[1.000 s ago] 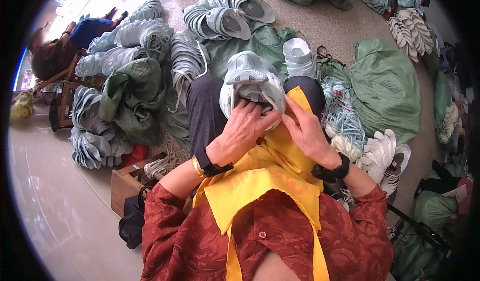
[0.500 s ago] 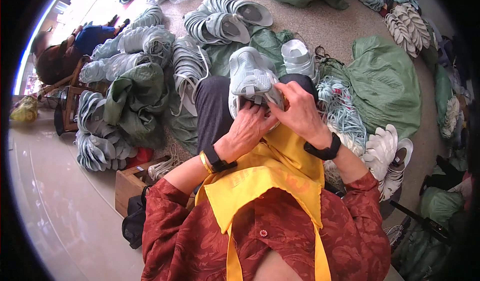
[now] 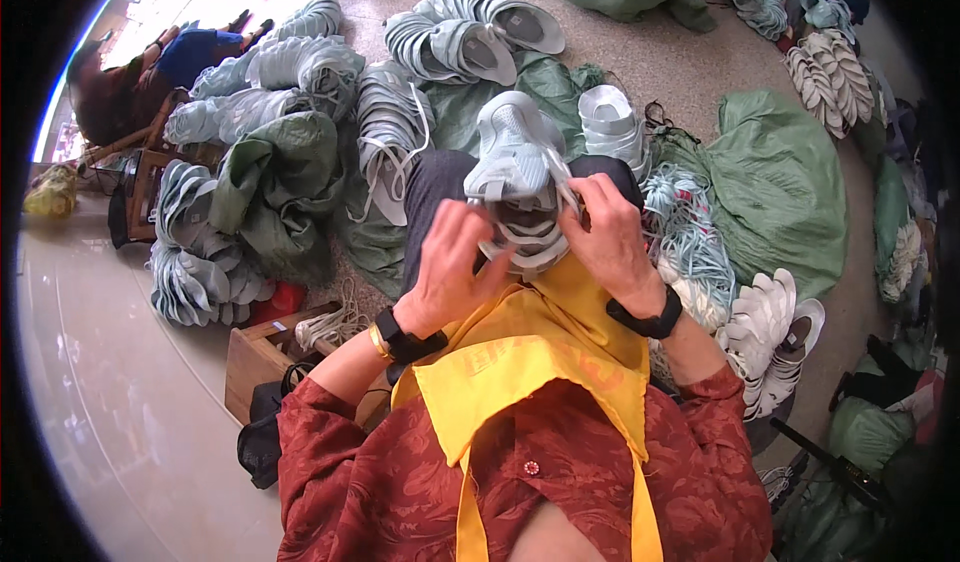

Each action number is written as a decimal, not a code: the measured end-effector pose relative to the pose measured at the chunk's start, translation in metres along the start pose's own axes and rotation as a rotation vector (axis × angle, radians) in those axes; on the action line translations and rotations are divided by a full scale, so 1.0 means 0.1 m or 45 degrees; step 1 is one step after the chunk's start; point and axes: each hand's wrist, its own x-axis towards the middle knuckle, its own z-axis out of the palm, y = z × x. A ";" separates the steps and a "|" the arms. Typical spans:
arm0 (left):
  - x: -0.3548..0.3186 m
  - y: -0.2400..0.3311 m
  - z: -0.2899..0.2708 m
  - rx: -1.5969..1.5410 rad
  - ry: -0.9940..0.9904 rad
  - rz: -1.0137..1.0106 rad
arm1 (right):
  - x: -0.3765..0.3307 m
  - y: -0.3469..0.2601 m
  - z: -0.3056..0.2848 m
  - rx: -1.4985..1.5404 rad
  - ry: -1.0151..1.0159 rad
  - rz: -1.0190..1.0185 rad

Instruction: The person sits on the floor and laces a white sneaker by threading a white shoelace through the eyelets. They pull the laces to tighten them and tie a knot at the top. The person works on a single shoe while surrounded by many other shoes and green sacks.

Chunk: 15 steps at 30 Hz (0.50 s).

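A pale grey-blue shoe upper (image 3: 508,134) rests at my knees, part of a nested stack whose openings face me. My right hand (image 3: 615,240) pinches the right edge of its collar between thumb and fingers. Beside the left edge is my left hand (image 3: 448,270), slightly blurred, with thumb and fingers apart and nothing seen in them. Below the stack, a yellow apron (image 3: 560,307) covers my lap. Just past my right knee stands another small stack of pale uppers (image 3: 608,122).
Stacked uppers (image 3: 440,47) lie ahead and to the left. Green sacks (image 3: 780,192) spread on both sides. Pale blue laces (image 3: 680,212) and white uppers (image 3: 765,322) are at my right. A wooden box (image 3: 250,362) sits left, and another person (image 3: 120,92) is far left.
My left hand has come off the upper and moved left, its fingers spreading. My right hand keeps its pinch at the right edge, and the opening shows wider.
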 end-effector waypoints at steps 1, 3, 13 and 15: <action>0.02 -0.02 0.02 0.012 0.115 -0.108 | -0.01 -0.01 -0.01 0.000 -0.011 0.021; 0.12 -0.07 0.10 0.031 0.345 -0.320 | -0.02 -0.03 -0.04 -0.007 -0.030 0.064; 0.24 -0.24 0.27 0.087 0.262 -0.323 | 0.55 -0.34 0.00 -0.069 0.066 -0.434; 0.24 -0.27 0.25 0.064 0.272 -0.345 | 0.59 -0.29 0.12 -0.022 0.001 -0.441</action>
